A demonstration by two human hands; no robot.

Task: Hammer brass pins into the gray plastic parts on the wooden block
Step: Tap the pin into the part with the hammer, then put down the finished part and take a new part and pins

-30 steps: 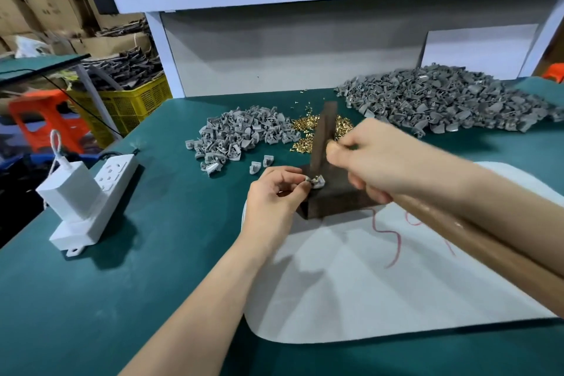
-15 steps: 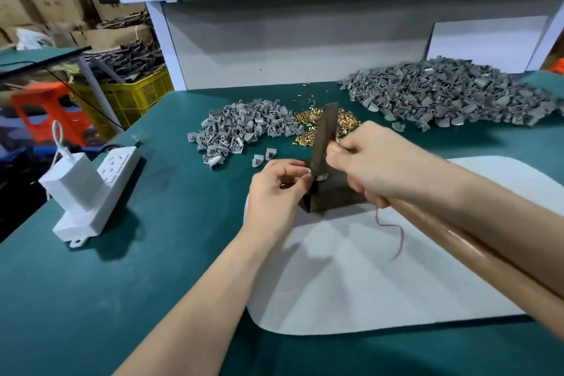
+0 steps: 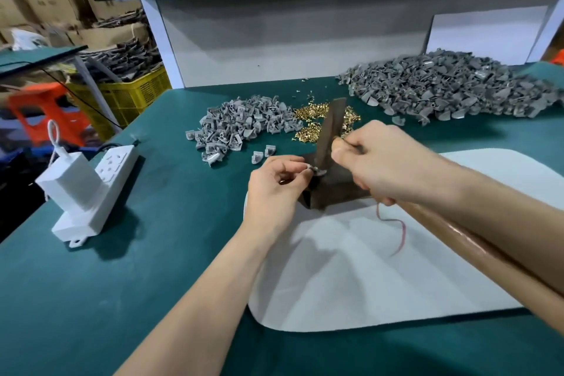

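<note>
Recorded one wooden block (image 3: 332, 192) on the far edge of one white mat (image 3: 366, 268). Found the left hand (image 3: 274, 189) just left of the block, thumb and forefinger pinching one gray plastic part (image 3: 316, 170) at the block's top. Found the right hand (image 3: 384, 162) just right of it, fingers wrapped round one hammer (image 3: 331, 128), head raised over the block. Counted beyond the block one small heap (image 3: 241, 128) and one large heap (image 3: 451, 85) of gray parts, one heap of brass pins (image 3: 314, 122) between, two loose parts (image 3: 264, 154). Noted one power strip (image 3: 100, 186) well left.
</note>
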